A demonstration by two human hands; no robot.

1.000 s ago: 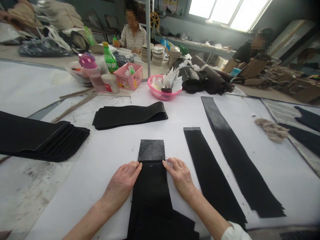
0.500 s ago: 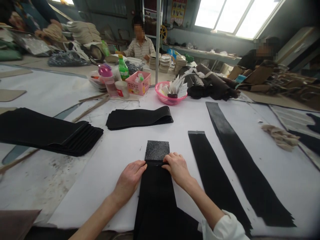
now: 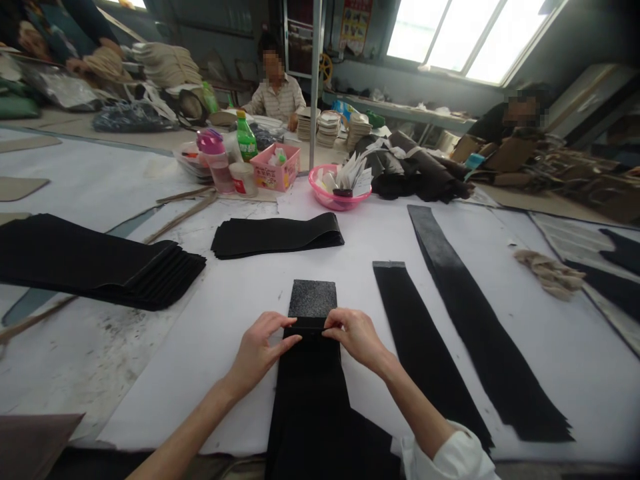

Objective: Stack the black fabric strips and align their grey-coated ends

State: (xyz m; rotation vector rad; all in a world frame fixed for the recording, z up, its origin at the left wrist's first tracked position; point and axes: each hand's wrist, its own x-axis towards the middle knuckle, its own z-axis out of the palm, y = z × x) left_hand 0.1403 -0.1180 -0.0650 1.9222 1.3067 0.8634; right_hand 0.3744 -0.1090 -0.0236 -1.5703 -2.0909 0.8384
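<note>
A black fabric strip (image 3: 310, 393) lies lengthwise before me, its lower part spreading over the table's near edge. At its far end shows a speckled grey patch (image 3: 313, 298), with a folded black edge just below it. My right hand (image 3: 357, 337) pinches the right end of that fold between thumb and fingers. At the left end, my left hand (image 3: 257, 347) touches the strip, thumb and forefinger apart. To the right lie a shorter black strip pile (image 3: 425, 340) with a grey end and a longer black strip pile (image 3: 480, 313).
Folded black strips (image 3: 275, 237) lie beyond my hands, and a thick black stack (image 3: 85, 263) is at left. Farther back stand a pink basin (image 3: 340, 200) of papers, a pink box (image 3: 276, 167) and a green bottle (image 3: 246, 137). A crumpled glove-like cloth (image 3: 550, 272) lies right. People sit beyond.
My left thumb and forefinger have parted from their pinch at the fold. The right hand stays pinched on the fold, which now shows as a wider black band. The view has shifted slightly.
</note>
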